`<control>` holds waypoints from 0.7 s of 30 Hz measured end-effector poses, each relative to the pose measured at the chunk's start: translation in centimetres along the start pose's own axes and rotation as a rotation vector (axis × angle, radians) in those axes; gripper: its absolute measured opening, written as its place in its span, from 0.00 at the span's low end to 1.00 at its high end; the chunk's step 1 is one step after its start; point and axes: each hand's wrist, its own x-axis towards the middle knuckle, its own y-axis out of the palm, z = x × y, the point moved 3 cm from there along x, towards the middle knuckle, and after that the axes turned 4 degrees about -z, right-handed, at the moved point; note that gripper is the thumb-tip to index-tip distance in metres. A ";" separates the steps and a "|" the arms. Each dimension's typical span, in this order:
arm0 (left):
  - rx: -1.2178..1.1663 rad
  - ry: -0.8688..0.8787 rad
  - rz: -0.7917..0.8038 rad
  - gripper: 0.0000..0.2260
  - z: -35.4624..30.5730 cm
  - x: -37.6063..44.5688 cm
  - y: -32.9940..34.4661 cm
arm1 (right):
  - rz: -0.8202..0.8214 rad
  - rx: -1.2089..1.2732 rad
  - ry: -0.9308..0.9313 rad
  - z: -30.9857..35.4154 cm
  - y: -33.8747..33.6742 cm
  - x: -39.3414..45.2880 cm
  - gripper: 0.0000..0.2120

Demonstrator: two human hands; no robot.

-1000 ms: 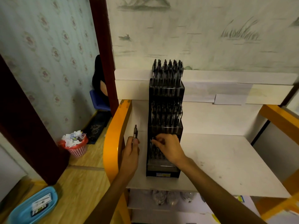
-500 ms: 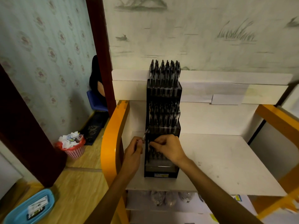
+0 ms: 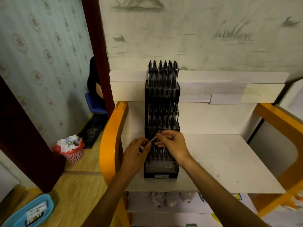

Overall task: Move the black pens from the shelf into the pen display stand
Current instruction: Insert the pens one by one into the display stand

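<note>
Black pen (image 3: 155,137), tilted up-right, pinched by left hand (image 3: 134,154) and right hand (image 3: 173,147).

glossy black plastic stand (image 3: 161,171), matt white shelf (image 3: 221,161)

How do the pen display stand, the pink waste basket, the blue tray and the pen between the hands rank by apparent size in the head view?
1. pen display stand
2. blue tray, cut off by the frame edge and nearer to the camera, so this rank is unsure
3. pink waste basket
4. pen, mostly hidden by the hands
</note>
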 end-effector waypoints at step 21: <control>0.523 0.164 -0.087 0.15 -2.1 0.5 -2.9 | -0.004 -0.726 -0.350 -1.1 0.3 0.5 0.07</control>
